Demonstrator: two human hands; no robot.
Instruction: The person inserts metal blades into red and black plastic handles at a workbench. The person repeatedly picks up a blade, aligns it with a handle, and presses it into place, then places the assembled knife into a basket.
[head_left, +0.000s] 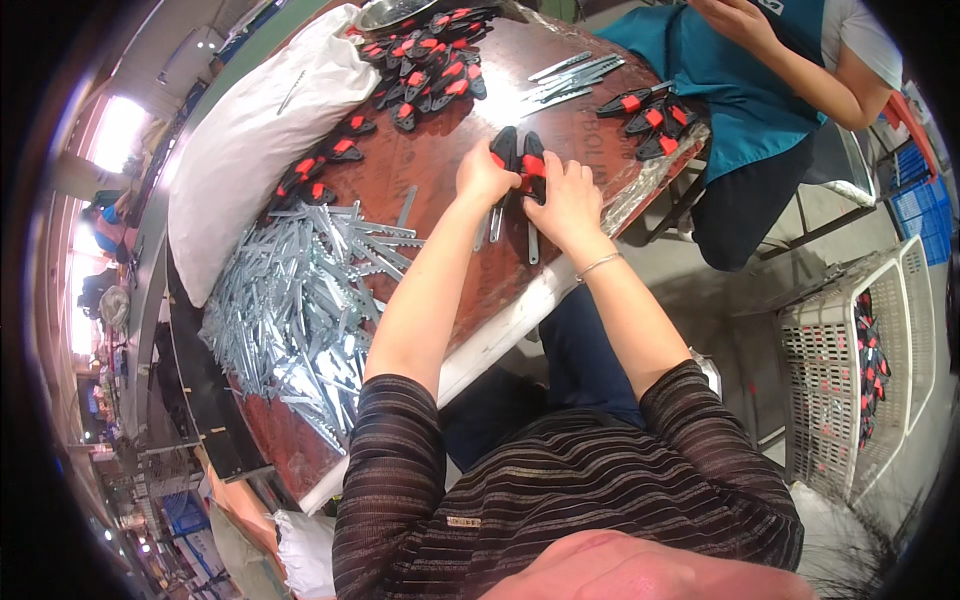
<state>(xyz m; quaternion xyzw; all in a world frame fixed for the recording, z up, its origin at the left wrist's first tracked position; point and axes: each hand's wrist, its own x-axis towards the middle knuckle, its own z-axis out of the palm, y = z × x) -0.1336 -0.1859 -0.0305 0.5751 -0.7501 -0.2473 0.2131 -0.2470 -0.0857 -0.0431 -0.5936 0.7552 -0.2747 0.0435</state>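
My left hand (484,180) is closed around a black-and-red plastic clamp piece (506,146) over the table's near part. Right beside it, my right hand (568,205) grips a second black-and-red clamp piece (533,165). Both pieces stand nearly parallel, almost touching. Flat metal bars (533,245) stick out toward me below them; my fingers hide whether these sit inside the pieces. Left of my left forearm lies a large heap of silvery notched metal bars (300,290), with one loose bar (407,205) near its edge.
A pile of black-and-red clamp pieces (430,70) lies at the back, beside a white sack (265,130). More metal bars (570,80) and clamp pieces (655,125) lie near a co-worker in a teal apron (715,90). A white plastic crate (825,385) with clamp pieces stands right.
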